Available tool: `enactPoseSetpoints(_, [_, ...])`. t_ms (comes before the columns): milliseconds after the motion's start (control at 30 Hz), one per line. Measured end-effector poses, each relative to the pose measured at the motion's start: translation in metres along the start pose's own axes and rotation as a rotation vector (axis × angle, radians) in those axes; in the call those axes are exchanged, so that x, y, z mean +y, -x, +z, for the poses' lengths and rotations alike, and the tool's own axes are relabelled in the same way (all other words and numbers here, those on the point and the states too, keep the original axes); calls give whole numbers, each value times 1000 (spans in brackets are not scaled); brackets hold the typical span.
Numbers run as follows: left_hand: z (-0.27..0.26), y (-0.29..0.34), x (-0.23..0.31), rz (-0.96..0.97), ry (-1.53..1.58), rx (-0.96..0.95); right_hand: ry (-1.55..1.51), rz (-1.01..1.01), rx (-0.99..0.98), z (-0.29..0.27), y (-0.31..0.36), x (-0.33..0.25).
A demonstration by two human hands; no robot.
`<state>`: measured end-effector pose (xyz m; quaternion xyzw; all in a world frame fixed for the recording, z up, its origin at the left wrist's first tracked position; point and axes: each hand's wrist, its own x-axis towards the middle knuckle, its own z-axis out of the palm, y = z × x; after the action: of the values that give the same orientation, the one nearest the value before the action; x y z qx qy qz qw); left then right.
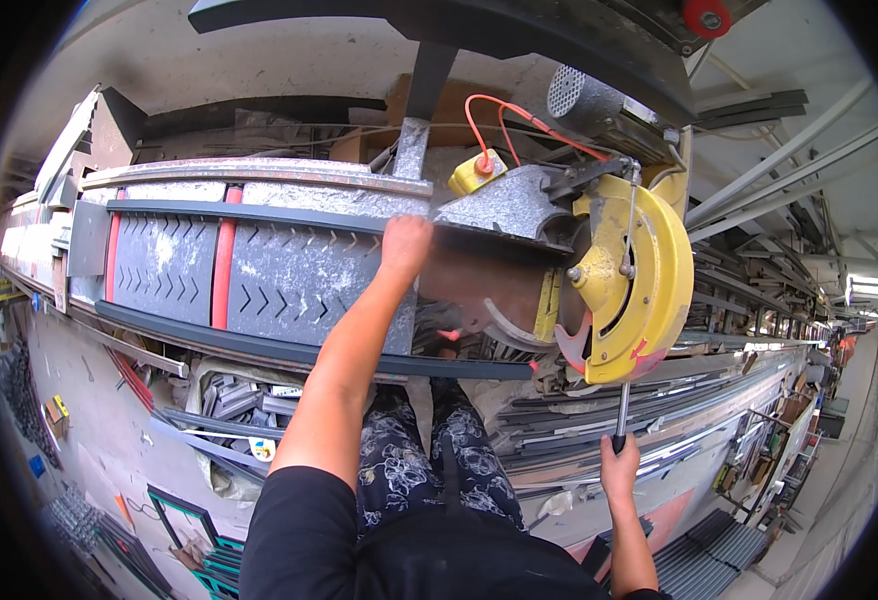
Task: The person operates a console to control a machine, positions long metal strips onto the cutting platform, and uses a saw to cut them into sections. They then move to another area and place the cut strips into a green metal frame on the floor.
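- At the centre of the frame, the left hand (405, 247) rests knuckles-up on a long dark-grey profile (289, 282), fingers curled over its far edge and pressing it down; the grip is closed on the profile.
- At lower right, the right hand (619, 468) is clenched around the black grip of a slim metal lever handle (623, 410) that rises to the saw head.
- The saw guard (631, 280), yellow and rounded, sits at right of centre; a grey motor housing (594, 100) lies above it and an orange cable (504, 125) loops to a yellow connector (475, 175).
- Step in hand, as judged: the workpiece is held against the fence with the saw handle grasped, the set-up stage of a cut. The blade itself is hidden behind the guard; whether it turns cannot be told.
- Next move, as judged: it calls for a steady pull on the handle while the left hand holds the profile firm and stays left of the guard; the hand lies near the cutting zone.
- Profile condition: dusty, matt, stamped with rows of chevron marks, crossed by two red strips (223, 260) toward the left; it runs from the left edge of the frame into the saw.
- Below, at lower left, offcuts (224, 400) lie heaped under the bench.
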<state>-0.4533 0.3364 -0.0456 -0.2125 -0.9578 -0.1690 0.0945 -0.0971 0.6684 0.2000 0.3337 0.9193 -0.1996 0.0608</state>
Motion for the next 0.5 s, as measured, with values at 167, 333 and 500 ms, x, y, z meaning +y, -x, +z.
enactPoseSetpoints(167, [-4,-1,1,-35,28,-88,21,20,-24,1,-2,4])
enactPoseSetpoints(333, [-8,-1,1,-34,43,-84,-37,32,-28,3,-2,7])
enactPoseSetpoints(500, [-6,-1,-2,-9,9,-81,-89,45,-45,4,-2,5])
